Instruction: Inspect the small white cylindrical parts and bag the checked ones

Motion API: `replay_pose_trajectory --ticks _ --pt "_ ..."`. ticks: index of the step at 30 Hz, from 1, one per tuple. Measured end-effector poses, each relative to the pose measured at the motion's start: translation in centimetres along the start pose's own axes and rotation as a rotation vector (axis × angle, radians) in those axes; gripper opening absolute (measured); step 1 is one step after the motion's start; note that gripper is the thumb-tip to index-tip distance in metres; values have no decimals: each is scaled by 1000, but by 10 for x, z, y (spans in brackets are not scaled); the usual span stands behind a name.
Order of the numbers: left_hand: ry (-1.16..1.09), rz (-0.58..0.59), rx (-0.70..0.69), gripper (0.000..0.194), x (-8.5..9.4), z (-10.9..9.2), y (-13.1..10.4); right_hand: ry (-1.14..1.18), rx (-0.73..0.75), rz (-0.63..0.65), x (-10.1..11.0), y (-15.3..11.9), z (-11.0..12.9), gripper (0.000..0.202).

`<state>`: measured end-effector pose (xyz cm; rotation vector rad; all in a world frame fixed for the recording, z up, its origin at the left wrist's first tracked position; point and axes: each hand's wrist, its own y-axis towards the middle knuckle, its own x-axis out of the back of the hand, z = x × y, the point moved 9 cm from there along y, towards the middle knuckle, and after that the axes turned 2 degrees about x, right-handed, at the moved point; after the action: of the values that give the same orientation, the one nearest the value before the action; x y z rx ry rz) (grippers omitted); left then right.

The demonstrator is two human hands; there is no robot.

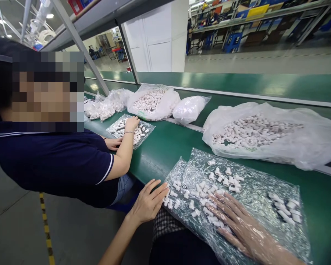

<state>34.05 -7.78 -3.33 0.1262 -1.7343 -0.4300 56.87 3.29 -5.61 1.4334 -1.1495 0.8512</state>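
Fingers of the left hand are spread flat and loose, nothing gripped, tips resting on the left edge of a crinkled clear plastic bag at the near edge of the green worktop. Right hand is seen inside or under the same bag, through the film, fingers extended flat and open, touching small white plastic fittings; no grasp is seen. Fittings are short, tubular, matte, scattered over the bag's middle, with a smaller cluster toward its right edge. Behind, near the worktop's far right, a large milky soft bag of the same white parts is laid open. At the left edge, a co-worker's hand is rested on another clear bag with parts. Further bags are piled toward the far left corner.
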Motion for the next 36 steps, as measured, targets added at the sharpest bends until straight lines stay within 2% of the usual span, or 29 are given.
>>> replay_pose_trajectory --ticks 7,14,18,23,26,32,36 --pt "-6 -167 14 48 9 4 -14 -5 -9 4 -3 -1 -1 64" --pt "-10 -165 -17 43 5 -2 -16 47 -53 36 -13 -8 -2 63" --pt "-19 -173 -13 43 7 -1 -8 77 -56 7 -5 -4 -3 63" --pt "-46 -101 -30 42 5 -1 8 62 -30 -13 5 2 -2 61" --pt "-56 -90 -34 41 7 -3 8 49 -30 -8 6 2 -1 62" --pt "-39 -107 -176 42 8 -29 -6 91 -64 18 -2 -2 -3 63" --pt "-54 -91 -183 40 2 -38 -6 114 -76 31 -7 -5 -4 64"
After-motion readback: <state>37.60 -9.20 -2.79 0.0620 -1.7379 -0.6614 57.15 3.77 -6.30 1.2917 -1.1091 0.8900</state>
